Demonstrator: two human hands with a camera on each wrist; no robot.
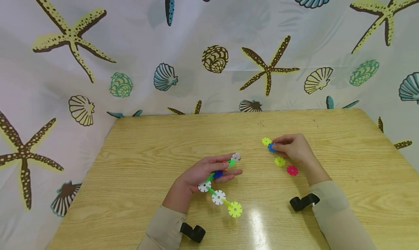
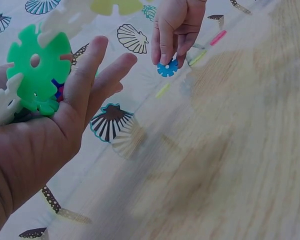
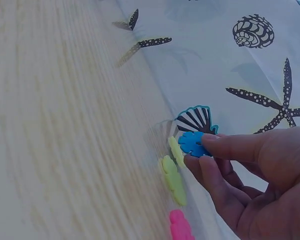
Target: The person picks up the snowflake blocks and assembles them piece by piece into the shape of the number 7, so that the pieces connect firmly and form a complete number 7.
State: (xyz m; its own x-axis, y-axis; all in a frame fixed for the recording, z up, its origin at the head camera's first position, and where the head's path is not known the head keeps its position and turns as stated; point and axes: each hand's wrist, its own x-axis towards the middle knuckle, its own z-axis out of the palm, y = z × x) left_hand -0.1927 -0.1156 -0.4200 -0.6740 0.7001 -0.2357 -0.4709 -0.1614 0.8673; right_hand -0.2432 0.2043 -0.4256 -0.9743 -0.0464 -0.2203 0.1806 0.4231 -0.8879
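Observation:
My left hand holds a chain of notched plastic discs, linked edge to edge. A white disc tops the chain by the fingertips. Below the palm hang more white discs and a yellow end disc. In the left wrist view a green disc stands large by the thumb side. My right hand pinches a blue disc between thumb and fingers. Close to that hand lie a yellow disc, a second yellow disc and a pink disc.
The discs lie on a wooden table. A white cloth printed with starfish and shells hangs behind the table and at its sides. Each sleeve carries a black wrist mount, one of them the left mount.

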